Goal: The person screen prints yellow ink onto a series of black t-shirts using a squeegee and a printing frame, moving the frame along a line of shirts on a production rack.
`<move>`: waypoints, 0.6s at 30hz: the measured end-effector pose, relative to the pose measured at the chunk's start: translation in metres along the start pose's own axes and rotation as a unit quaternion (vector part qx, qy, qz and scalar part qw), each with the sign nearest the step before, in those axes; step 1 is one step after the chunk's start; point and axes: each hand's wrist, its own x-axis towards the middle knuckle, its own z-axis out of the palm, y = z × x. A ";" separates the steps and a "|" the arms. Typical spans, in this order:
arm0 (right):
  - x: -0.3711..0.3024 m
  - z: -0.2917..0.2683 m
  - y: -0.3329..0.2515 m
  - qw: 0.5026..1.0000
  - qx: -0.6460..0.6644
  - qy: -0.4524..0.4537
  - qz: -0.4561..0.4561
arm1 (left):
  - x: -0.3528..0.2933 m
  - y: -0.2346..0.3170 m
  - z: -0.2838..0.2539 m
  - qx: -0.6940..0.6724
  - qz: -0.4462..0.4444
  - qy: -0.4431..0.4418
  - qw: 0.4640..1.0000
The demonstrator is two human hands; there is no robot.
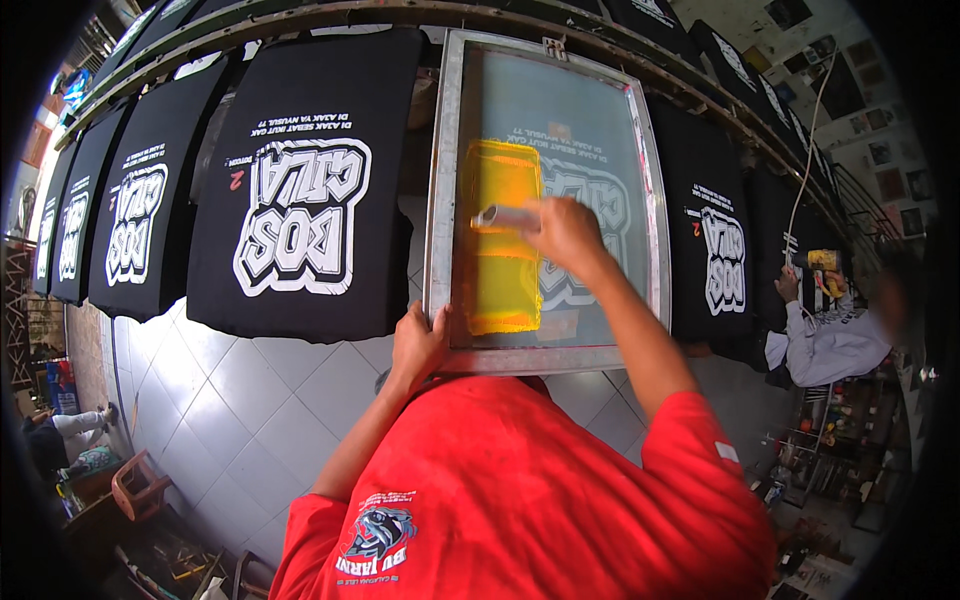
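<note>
A screen printing frame (549,359) with a pale metal border lies over a black shirt, whose white print shows faintly through the mesh. My left hand (420,343) grips the near left corner of this frame. In my right hand (568,236) is a squeegee (506,218), resting on a yellow ink patch (505,290) on the left part of the mesh. The patch is a tall rectangle with orange streaks. Part of the squeegee is hidden by my fingers.
Black printed shirts (390,110) on boards line up to the left, and another shirt (712,150) is at right. A long rail (290,22) runs behind them. At far right, a person in a light sleeve (835,350) works by the row. A brown chair (140,487) stands lower left.
</note>
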 end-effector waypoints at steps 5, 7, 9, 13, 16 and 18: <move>0.082 -0.007 0.035 0.993 -0.032 0.107 -0.023 | 0.003 -0.004 0.003 0.000 0.006 -0.004 1.000; 0.095 0.000 0.038 0.989 -0.039 0.138 -0.035 | 0.002 -0.005 0.003 -0.006 0.013 -0.001 1.000; 0.099 0.013 0.035 0.990 -0.040 0.132 -0.033 | 0.000 -0.005 0.002 -0.006 0.014 0.003 1.000; 0.064 0.042 0.030 0.985 -0.043 0.159 -0.052 | -0.003 0.005 -0.004 0.007 -0.025 -0.020 0.999; 0.009 0.052 0.014 0.987 -0.049 0.143 -0.059 | -0.003 0.001 -0.004 0.005 -0.008 -0.014 1.000; -0.015 0.038 0.001 0.995 -0.030 0.074 -0.060 | -0.003 -0.003 0.001 -0.017 0.015 0.006 1.000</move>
